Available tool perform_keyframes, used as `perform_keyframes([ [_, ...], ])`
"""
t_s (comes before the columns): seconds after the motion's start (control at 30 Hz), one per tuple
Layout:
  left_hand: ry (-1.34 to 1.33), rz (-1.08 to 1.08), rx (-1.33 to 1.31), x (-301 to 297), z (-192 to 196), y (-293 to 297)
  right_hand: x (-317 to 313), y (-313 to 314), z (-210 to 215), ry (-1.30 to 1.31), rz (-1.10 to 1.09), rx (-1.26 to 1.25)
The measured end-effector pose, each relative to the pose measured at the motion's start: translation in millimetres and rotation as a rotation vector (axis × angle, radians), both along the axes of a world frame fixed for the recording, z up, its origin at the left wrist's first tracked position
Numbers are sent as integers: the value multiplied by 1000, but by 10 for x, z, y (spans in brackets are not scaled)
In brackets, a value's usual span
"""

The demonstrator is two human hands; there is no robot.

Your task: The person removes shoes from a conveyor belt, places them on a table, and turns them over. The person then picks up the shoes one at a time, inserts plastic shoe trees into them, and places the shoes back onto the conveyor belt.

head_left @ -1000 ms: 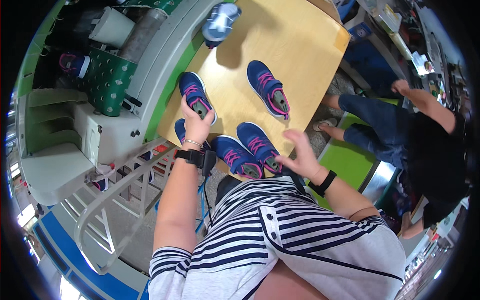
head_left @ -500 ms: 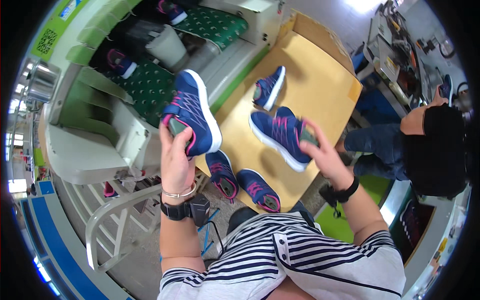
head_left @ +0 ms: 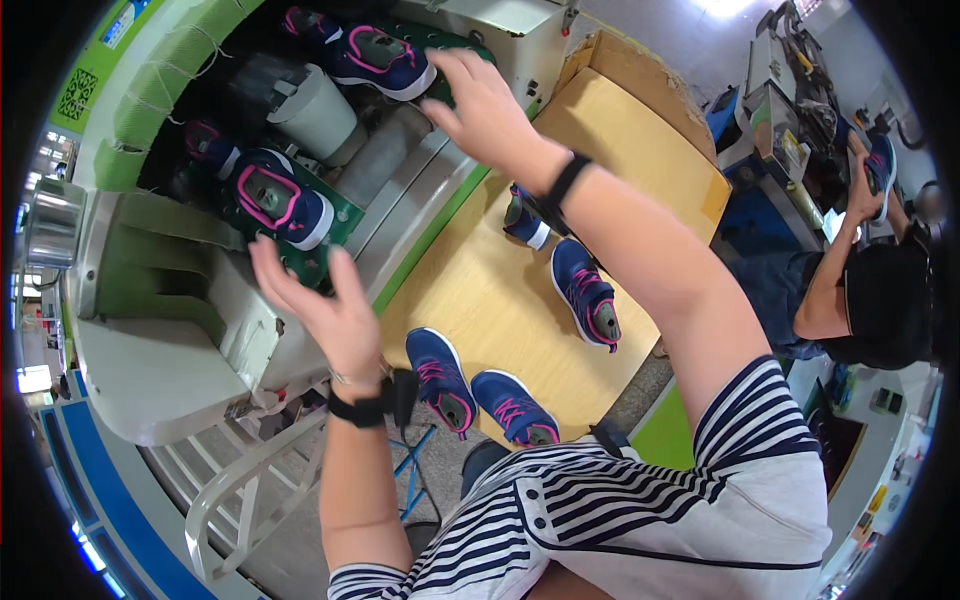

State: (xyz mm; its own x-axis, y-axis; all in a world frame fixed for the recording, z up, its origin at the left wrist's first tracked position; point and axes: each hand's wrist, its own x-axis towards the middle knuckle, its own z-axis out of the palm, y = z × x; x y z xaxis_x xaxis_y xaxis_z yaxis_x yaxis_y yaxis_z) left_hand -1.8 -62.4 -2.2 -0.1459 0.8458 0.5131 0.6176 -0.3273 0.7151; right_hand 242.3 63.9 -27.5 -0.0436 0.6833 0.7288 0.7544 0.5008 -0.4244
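Note:
My left hand [head_left: 325,305] hovers open, fingers spread, just below a navy shoe with pink trim [head_left: 278,197] lying on a green plate of the conveyor [head_left: 340,215]. My right hand [head_left: 482,105] is open too, raised beside a second navy shoe [head_left: 378,58] farther along the conveyor. Neither hand touches a shoe. On the wooden table [head_left: 620,130] below, two navy shoes [head_left: 440,380] [head_left: 515,408] lie side by side near my body, and two more [head_left: 587,292] [head_left: 524,222] lie farther out, the last partly hidden by my right forearm.
A white cylinder [head_left: 312,112] stands on the conveyor between the shoe plates. White metal railings [head_left: 240,480] run below the machine at lower left. A seated person in dark clothes [head_left: 880,300] works at a bench on the right, holding up another shoe [head_left: 880,160].
Both hands lifted a navy shoe each from the table, carried them up to the conveyor and let go. The hands are now empty and drawn slightly back.

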Motion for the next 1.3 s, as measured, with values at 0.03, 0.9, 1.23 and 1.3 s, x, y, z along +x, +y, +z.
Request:
perform_keyframes([
  [0.03,62,-47,0,54,-165,-165,152,-249,-107,-96,30,-117],
  [0.9,-139,-693,-617,2280,-1852,-1578,1725,-2282,-1493,744,-474,-739],
  [1.23,-811,-475,-1183,1069,-813,-828,874,-3652,-1445,580,-375,-716],
  [1.3,-786,-442,-880,831,-418,-789,749,-3752,-1483,603,-387,-745],
])
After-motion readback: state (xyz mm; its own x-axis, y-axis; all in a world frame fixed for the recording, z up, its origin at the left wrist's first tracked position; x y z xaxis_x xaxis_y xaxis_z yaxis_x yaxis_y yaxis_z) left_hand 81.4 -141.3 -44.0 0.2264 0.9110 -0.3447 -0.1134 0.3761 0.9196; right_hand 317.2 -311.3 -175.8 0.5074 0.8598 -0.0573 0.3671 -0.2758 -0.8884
